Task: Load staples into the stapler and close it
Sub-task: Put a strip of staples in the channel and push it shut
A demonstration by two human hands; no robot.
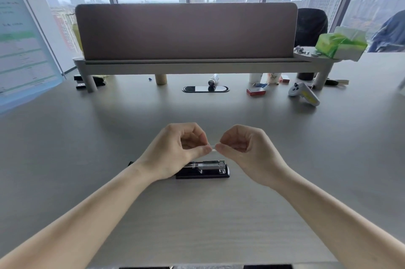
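A black stapler (205,170) lies on the grey desk just below my hands, its top swung open to the left so the metal staple channel shows. My left hand (177,148) and my right hand (245,148) meet above it, each pinching one end of a short silvery strip of staples (213,147) between thumb and forefinger. Only a small piece of the strip shows between the fingertips. My left wrist hides the stapler's left part.
Further back stand a red staple box (255,91), a white game controller (304,93), a small bottle (213,79), cups and a desk divider (186,32) on a raised shelf. A cable grommet (205,89) sits mid-desk. A monitor (24,38) is at the left.
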